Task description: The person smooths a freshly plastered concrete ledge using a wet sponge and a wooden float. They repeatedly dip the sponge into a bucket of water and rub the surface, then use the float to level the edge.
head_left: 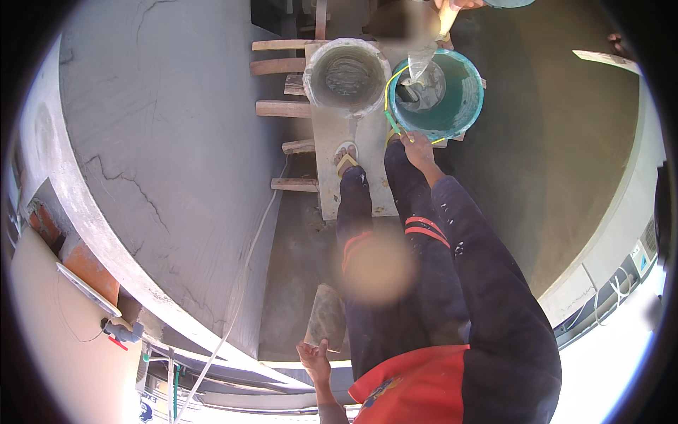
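Note:
My left hand (316,360) is closed on the near end of a flat, rectangular, grey-smeared plate (326,318), held low beside my left leg. My right arm reaches forward, and my right hand (421,150) grips the yellow handle (437,140) of a teal bucket (474,106) at its near rim. Some grey material lies at the bottom of that bucket. Above it, another person's hand (462,4) is at a pale-handled tool (446,20); a grey-white pointed piece (421,62) below it hangs into the bucket. Part of this is blurred.
A mortar-crusted bucket (381,71) stands left of the teal one, on the plank (332,191) under my feet. Wooden crosspieces (284,109) jut out leftward. A cracked grey wall (169,141) rises at left, a brown-grey surface (537,155) at right. A white cable (244,265) runs down the left.

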`<state>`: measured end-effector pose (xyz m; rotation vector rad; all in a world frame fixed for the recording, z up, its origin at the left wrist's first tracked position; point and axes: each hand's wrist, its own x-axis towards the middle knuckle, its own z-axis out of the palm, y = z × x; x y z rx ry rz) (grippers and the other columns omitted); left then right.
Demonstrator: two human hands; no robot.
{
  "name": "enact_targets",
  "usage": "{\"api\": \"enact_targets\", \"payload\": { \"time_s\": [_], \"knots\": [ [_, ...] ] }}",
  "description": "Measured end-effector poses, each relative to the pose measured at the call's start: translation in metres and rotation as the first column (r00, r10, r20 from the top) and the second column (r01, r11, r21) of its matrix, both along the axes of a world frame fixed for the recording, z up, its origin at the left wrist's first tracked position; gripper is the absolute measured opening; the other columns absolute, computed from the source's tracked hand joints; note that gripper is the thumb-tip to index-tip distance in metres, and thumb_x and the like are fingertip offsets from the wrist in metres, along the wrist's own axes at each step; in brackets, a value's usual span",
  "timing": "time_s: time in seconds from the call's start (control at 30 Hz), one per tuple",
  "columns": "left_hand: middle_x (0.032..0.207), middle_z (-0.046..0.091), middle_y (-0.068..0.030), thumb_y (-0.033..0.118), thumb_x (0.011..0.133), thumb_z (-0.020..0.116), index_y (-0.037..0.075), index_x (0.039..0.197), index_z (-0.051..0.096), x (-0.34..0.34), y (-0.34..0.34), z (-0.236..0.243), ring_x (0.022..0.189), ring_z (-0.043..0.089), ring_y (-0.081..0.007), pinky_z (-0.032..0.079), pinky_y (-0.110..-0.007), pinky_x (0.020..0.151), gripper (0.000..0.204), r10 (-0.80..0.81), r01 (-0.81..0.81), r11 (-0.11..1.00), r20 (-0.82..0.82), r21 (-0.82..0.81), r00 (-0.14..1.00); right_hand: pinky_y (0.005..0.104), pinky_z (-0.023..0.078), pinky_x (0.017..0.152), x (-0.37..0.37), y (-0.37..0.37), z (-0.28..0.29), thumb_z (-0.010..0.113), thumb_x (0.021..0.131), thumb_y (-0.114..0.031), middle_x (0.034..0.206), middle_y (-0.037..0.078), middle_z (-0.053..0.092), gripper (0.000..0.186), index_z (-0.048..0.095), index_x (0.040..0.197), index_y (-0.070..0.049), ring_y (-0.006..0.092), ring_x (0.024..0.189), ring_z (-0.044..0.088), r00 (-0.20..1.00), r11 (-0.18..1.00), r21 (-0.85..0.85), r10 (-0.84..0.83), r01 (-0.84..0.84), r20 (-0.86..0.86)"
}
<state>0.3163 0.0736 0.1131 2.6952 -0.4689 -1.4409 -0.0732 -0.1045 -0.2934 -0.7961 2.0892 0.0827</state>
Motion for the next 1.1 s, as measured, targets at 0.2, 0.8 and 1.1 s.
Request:
{"api": "enact_targets", "payload": {
  "time_s": [0.2,0.8,1.1],
  "knots": [
    [0.1,0.059,-0.0107,0.001,0.08,0.071,0.001,0.105,0.044,0.024,-0.019,0.008,0.088,0.059,-0.0142,0.048,-0.028,0.079,0.037,-0.077,0.055,0.98,-0.105,-0.194,0.992,0.0448,0.029,0.111,0.019,0.154,0.151,0.052,0.089,-0.054,0.147,0.025,0.031,0.076,0.031,0.145,-0.007,0.0394,0.137,0.03,0.941,0.96,0.273,-0.037,-0.06,0.338],
    [0.088,0.06,-0.0103,0.008,0.079,0.074,-0.002,0.1,0.046,-0.066,-0.204,-0.017,0.074,0.058,-0.0165,0.049,-0.029,0.065,0.037,-0.95,0.804,0.311,-0.193,-0.507,0.246,0.0427,0.051,0.089,0.108,0.348,0.423,0.059,0.087,-0.037,0.106,0.018,0.067,0.038,0.069,0.103,-0.004,0.034,0.103,0.064,0.75,0.753,0.174,-0.655,0.635,0.094],
    [0.108,0.061,-0.0193,-0.002,0.086,0.063,-0.008,0.117,0.042,-0.278,-0.145,0.034,0.094,0.062,-0.0208,0.051,-0.029,0.08,0.038,-0.808,0.732,-0.325,-0.227,-0.6,-0.544,0.0336,0.05,0.081,0.289,0.438,0.458,0.063,0.087,-0.035,0.087,0.012,0.069,0.034,0.069,0.083,-0.001,0.0216,0.089,0.065,-0.313,-0.509,-0.272,-0.786,0.816,0.533]
  ]
}}
